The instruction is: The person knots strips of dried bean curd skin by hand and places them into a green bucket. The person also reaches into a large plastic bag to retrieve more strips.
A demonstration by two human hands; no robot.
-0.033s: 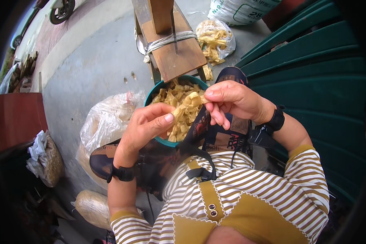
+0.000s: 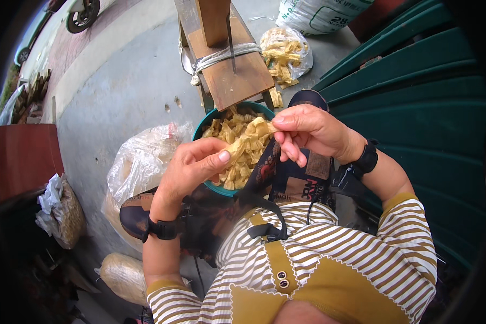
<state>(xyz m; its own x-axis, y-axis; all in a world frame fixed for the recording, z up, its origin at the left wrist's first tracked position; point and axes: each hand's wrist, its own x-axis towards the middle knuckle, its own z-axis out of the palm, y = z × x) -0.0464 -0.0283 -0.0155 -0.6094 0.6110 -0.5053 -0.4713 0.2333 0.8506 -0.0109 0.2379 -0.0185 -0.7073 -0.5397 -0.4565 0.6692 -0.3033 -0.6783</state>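
A yellowish, crinkled knotted strip (image 2: pixel 249 139) is stretched between my two hands above a teal tub. My left hand (image 2: pixel 191 164) is closed on its left end, thumb on top. The right end is pinched between thumb and forefinger of my right hand (image 2: pixel 321 132), whose other fingers curl below. The tub (image 2: pixel 221 190) stands at my knees, holding many similar yellowish pieces (image 2: pixel 229 127). My hands and the strip hide part of its contents. The exact material of the strip cannot be told.
A wooden bench (image 2: pixel 243 86) with an upright post stands just beyond the tub. Behind it lies an open clear bag (image 2: pixel 302 51) of yellowish strips. Plastic bags (image 2: pixel 140 156) rest on the left; a white sack (image 2: pixel 318 15) is far right. Green ridged panels (image 2: pixel 410 108) line the right side.
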